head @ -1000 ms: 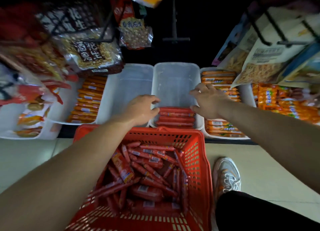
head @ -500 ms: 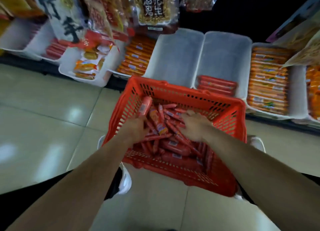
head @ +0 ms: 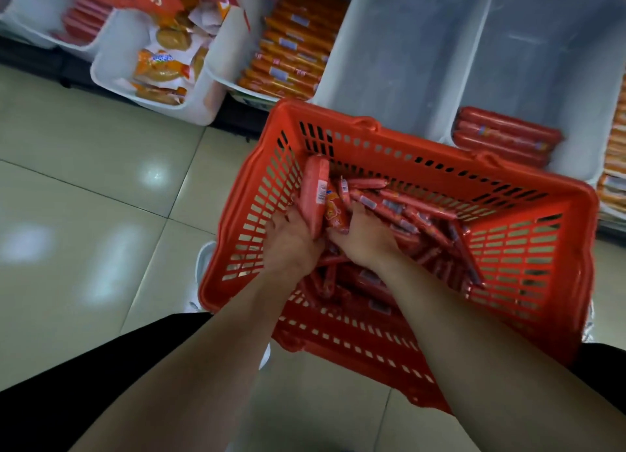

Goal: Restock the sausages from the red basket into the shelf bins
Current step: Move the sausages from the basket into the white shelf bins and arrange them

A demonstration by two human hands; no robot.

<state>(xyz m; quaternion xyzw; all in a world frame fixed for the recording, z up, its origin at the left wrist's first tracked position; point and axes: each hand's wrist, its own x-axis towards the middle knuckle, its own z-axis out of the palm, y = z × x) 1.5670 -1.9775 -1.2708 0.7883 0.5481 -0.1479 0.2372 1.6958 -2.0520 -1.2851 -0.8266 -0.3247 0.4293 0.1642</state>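
Left hand [head: 291, 245] grips sausage [head: 315, 194] inside red basket [head: 389, 147].

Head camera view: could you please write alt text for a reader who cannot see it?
Two bare hands reach into a red basket of loose sausages; the left hand grips a thick pink sausage, the right hand digs into the pile. Behind stand an empty white bin and a second bin holding a row of red sausages.

Red basket [head: 521, 248] heaped with loose sausages [head: 406, 211]; right white bin [head: 542, 62] holds few.
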